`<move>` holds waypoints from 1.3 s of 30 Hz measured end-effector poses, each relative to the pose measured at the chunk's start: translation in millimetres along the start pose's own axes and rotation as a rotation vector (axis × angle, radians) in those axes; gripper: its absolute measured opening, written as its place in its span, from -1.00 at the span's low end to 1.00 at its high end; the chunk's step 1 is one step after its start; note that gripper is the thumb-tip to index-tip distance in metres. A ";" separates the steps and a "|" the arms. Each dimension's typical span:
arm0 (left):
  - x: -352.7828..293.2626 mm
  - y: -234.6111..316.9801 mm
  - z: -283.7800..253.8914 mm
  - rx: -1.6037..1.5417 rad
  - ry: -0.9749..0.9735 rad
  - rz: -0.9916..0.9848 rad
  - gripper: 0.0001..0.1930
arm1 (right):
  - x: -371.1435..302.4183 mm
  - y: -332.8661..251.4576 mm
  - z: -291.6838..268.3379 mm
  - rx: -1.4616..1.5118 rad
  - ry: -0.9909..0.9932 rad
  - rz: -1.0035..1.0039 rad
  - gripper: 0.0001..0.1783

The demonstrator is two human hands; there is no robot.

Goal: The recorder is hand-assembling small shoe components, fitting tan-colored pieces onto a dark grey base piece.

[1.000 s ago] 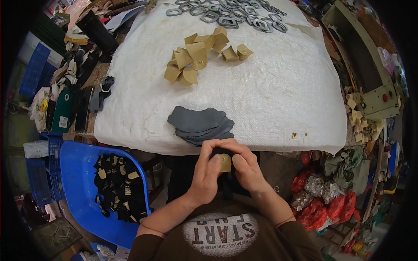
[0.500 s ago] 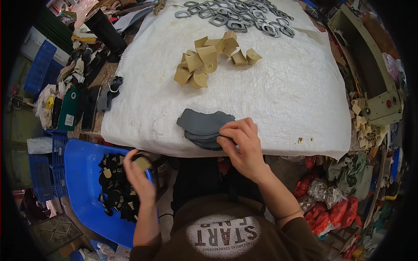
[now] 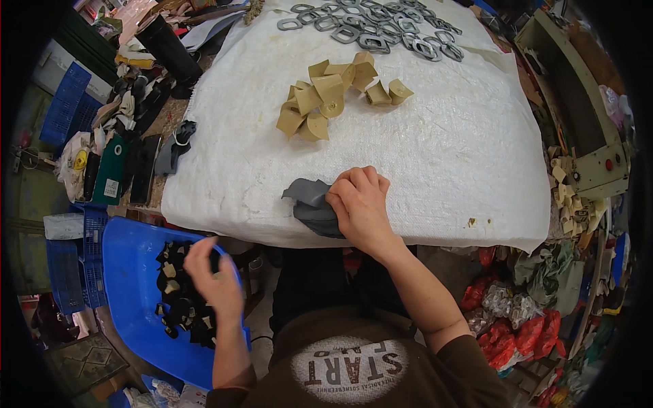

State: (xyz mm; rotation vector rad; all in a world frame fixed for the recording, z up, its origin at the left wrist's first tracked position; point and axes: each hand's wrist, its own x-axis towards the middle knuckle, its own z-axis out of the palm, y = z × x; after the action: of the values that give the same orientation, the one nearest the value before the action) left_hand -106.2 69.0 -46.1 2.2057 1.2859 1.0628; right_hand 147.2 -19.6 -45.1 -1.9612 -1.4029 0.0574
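Observation:
My right hand [image 3: 360,209] is closed on the right end of a curved dark grey flat piece [image 3: 308,193]. That piece bends up off a stack of similar grey pieces [image 3: 315,219] near the table's front edge. Its fingertips are partly hidden behind the hand's back. My left hand [image 3: 216,279] hangs over a blue plastic basin [image 3: 119,285], fingers apart, with nothing seen in it. Inside the basin lies a heap of small black pieces [image 3: 183,302] with tan parts. Beyond the stack stand several curved tan pieces [image 3: 328,87] in a loose cluster.
A white woven sheet [image 3: 442,143] covers the table. Many grey metal rings [image 3: 388,30] lie at its far end. A green metal housing [image 3: 598,170] stands at the right, above red plastic bags [image 3: 530,330]. At the left are a black cylinder [image 3: 166,47] and blue crates [image 3: 64,109].
The black and tan piece that my left hand held over the basin is gone from it, and its fingers have opened. My right hand has moved left, bending the top grey piece upward.

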 end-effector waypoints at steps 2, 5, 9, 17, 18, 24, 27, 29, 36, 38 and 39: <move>8.7 35.9 20.9 -0.198 -0.102 0.169 -0.75 | 1.0 4.3 1.2 0.101 0.016 0.040 -0.85; 22.6 83.2 44.4 -0.353 -0.198 0.477 -0.75 | -1.3 14.3 3.6 0.354 0.122 0.108 -0.90; 23.6 96.8 83.8 -0.380 -0.316 0.615 -0.75 | -7.7 13.1 -13.9 0.715 0.283 0.254 -0.93; 25.4 123.1 75.3 -0.360 -0.304 0.448 -0.68 | -29.9 5.6 -57.3 0.423 0.378 -0.100 -0.78; 26.9 123.4 73.9 -0.372 -0.305 0.455 -0.68 | -30.5 3.5 -62.0 0.340 0.345 -0.205 -0.73; 18.5 125.6 75.4 -1.039 -0.681 -0.197 -0.67 | -24.7 -0.2 -73.0 0.179 0.045 -0.324 -0.74; 18.9 119.4 80.3 -1.154 -0.687 -0.317 -0.61 | -9.4 28.7 -73.0 0.331 0.104 -0.154 -0.68; 22.1 119.5 79.2 -1.288 -0.679 -0.457 -0.56 | 9.8 64.4 -63.6 0.283 0.294 0.082 -0.50; 17.9 113.7 75.2 -1.277 -0.725 -0.509 -0.60 | 88.5 111.1 -47.2 -0.060 0.316 0.259 -0.19; 17.0 116.4 73.7 -1.294 -0.687 -0.555 -0.63 | 106.0 110.1 -35.3 -0.115 0.299 0.324 -0.15; 16.6 115.9 73.7 -1.291 -0.682 -0.555 -0.63 | 113.7 111.4 -29.6 -0.128 0.235 0.372 -0.15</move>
State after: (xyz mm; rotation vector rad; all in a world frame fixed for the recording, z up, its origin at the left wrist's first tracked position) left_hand 21.6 27.5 -12.8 0.9555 0.5174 0.5242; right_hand 296.3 43.4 -45.8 -2.2323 -0.9002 -0.0917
